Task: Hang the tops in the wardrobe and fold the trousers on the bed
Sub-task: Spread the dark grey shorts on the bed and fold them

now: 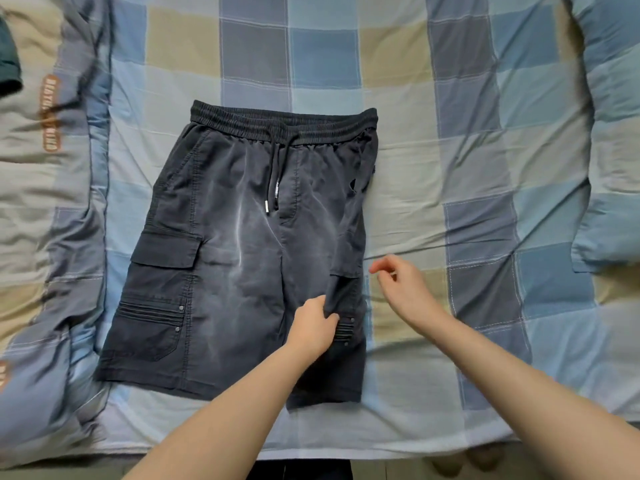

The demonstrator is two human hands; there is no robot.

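Note:
Dark grey cargo shorts (225, 258) lie spread flat on the checked bed sheet (433, 188), waistband away from me, drawstring hanging at the middle. The right leg is partly tucked under, so that side looks narrower. My left hand (313, 329) pinches a fold of cloth on the right leg, just above the ribbed pocket. My right hand (403, 289) hovers over the sheet just right of the shorts, fingers loosely curled, holding nothing.
A rumpled checked duvet (52, 220) with an orange label is bunched along the left side. Another fold of bedding (609, 168) lies at the right. A dark green garment (8, 60) shows at the upper left edge. The bed's near edge runs along the bottom.

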